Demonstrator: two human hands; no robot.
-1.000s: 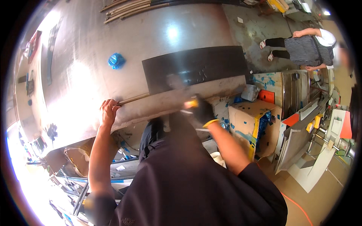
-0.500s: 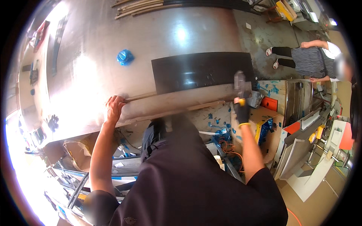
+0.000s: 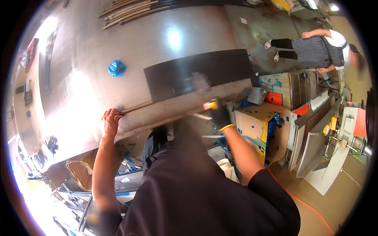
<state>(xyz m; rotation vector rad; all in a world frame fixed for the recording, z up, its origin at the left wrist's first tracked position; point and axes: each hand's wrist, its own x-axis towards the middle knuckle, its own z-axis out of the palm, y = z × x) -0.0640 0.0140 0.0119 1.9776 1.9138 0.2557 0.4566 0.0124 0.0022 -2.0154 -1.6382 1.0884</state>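
My bare left hand point(image 3: 110, 122) is closed at the near left edge of the metal-topped table, its fingers and thumb pinching the end of a thin brown strip point(image 3: 136, 107). The strip runs rightward along a long grey-brown board point(image 3: 173, 108) at the table's near edge. My right hand point(image 3: 219, 115), in a black glove with a yellow cuff, is closed around a hand tool with a grey head point(image 3: 201, 82). Motion smears the tool, so its exact kind does not show. Its head is over the board's far edge, beside a dark flat sheet point(image 3: 189, 74).
A crumpled blue plastic bundle point(image 3: 116, 68) lies on the table point(image 3: 90, 43); long bars point(image 3: 134, 11) lie at its far side. A cardboard box point(image 3: 256, 124) stands at right, near leaning panels point(image 3: 311, 147). Another person point(image 3: 315, 51) in a striped apron stands far right.
My right hand and the tool have moved left along the board. My left hand stays at the strip's end. The whole view has shifted slightly.
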